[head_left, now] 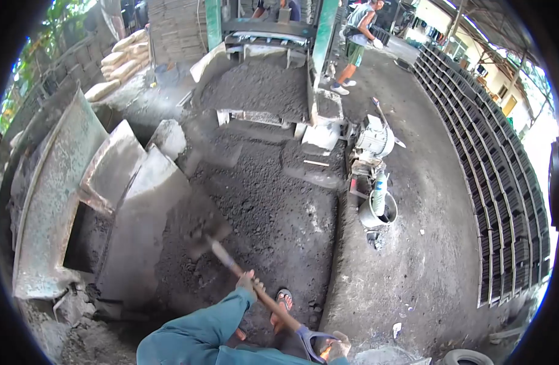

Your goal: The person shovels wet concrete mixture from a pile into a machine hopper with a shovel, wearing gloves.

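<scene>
My left hand (pixel 249 283) grips the wooden shaft of a shovel (pixel 230 263) partway down. My right hand (pixel 335 348) holds the D-handle at its top end, near the bottom edge of the view. The shovel blade (pixel 203 234), blurred by motion, sits in a pile of dark grey mix (pixel 273 207) on the ground. A teal sleeve (pixel 200 334) covers my left arm. My sandalled foot (pixel 283 301) stands at the edge of the pile.
A metal mixer chute (pixel 133 207) stands left. A block-making machine with a loaded hopper (pixel 261 85) is ahead, and a person (pixel 358 42) stands beyond. An electric motor (pixel 372 140) and a bucket (pixel 377 213) sit right; rows of dark blocks (pixel 498 182) line the far right.
</scene>
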The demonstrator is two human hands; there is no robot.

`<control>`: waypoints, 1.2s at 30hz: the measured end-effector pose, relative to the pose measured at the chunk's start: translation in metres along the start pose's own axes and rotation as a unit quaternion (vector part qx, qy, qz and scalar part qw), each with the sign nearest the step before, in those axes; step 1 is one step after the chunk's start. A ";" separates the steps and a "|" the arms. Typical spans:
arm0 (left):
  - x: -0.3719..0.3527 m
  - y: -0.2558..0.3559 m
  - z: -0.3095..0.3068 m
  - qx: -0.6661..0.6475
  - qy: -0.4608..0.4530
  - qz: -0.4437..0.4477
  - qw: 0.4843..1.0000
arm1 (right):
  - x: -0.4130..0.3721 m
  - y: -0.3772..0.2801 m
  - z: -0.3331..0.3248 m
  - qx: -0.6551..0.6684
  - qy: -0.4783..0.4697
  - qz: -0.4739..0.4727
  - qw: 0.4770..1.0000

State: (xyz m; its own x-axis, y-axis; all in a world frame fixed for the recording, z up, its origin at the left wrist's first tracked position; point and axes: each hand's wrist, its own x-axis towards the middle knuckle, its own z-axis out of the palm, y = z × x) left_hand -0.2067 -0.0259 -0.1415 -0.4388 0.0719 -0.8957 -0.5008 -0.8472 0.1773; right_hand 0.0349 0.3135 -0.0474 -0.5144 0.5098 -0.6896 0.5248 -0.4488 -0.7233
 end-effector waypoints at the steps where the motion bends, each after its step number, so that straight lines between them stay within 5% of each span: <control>1: -0.009 0.012 0.039 0.020 -0.029 0.025 0.999 | 0.002 -0.008 0.011 0.046 -0.002 -0.016 0.999; 5: -0.086 0.078 0.203 0.088 -0.205 0.145 0.964 | 0.027 -0.064 0.079 0.098 -0.061 0.003 0.993; 8: -0.095 0.110 0.256 0.175 -0.075 0.194 0.962 | 0.010 -0.110 0.120 0.025 -0.051 0.123 0.991; 10: -0.050 0.111 0.220 0.119 -0.148 0.144 0.971 | 0.017 -0.123 0.105 0.018 -0.069 0.096 0.993; 12: -0.041 0.099 0.168 0.067 -0.167 0.042 0.983 | 0.012 -0.127 0.081 0.014 -0.036 -0.029 0.999; 14: -0.099 0.102 0.146 0.063 0.023 0.039 0.997 | 0.022 -0.093 0.061 -0.147 0.016 -0.158 0.976; 16: -0.066 0.123 0.096 -0.033 0.131 0.036 0.990 | 0.076 -0.013 0.020 -0.257 0.047 -0.271 0.926; 19: -0.046 0.134 0.023 -0.039 0.010 0.034 0.999 | 0.007 -0.030 0.061 -0.363 0.116 -0.268 0.885; 22: -0.107 0.158 0.034 -0.028 -0.023 0.027 0.999 | -0.047 -0.046 0.092 -0.517 0.083 -0.204 0.827; 23: -0.111 0.168 0.037 -0.012 -0.056 0.027 0.998 | -0.032 -0.017 0.081 -0.547 0.062 -0.308 0.776; 26: -0.094 0.188 0.055 0.040 -0.232 0.009 0.972 | -0.032 -0.004 0.098 -0.352 0.000 -0.056 0.934; 27: -0.102 0.192 0.071 0.047 -0.278 -0.008 0.960 | -0.028 -0.002 0.104 -0.419 0.009 -0.038 0.907; 30: -0.121 0.186 0.137 0.107 -0.382 -0.016 0.918 | 0.032 0.079 0.080 -0.248 0.159 -0.060 0.954; 31: -0.122 0.181 0.154 0.118 -0.394 -0.023 0.911 | -0.008 0.027 0.102 -0.157 0.133 0.078 0.975; 32: -0.124 0.179 0.175 0.129 -0.407 -0.028 0.904 | -0.013 0.015 0.102 -0.090 0.125 0.111 0.982; 36: -0.128 0.176 0.250 0.121 -0.451 -0.017 0.884 | 0.001 0.005 0.085 0.096 0.094 0.096 0.986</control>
State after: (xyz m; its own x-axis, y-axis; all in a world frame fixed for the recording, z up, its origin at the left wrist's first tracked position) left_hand -0.4250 -0.0524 0.1063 -0.7826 0.5778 -0.2317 -0.6218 -0.7074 0.3361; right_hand -0.0209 0.2490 -0.0547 -0.2738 0.5214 -0.8082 0.4534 -0.6711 -0.5866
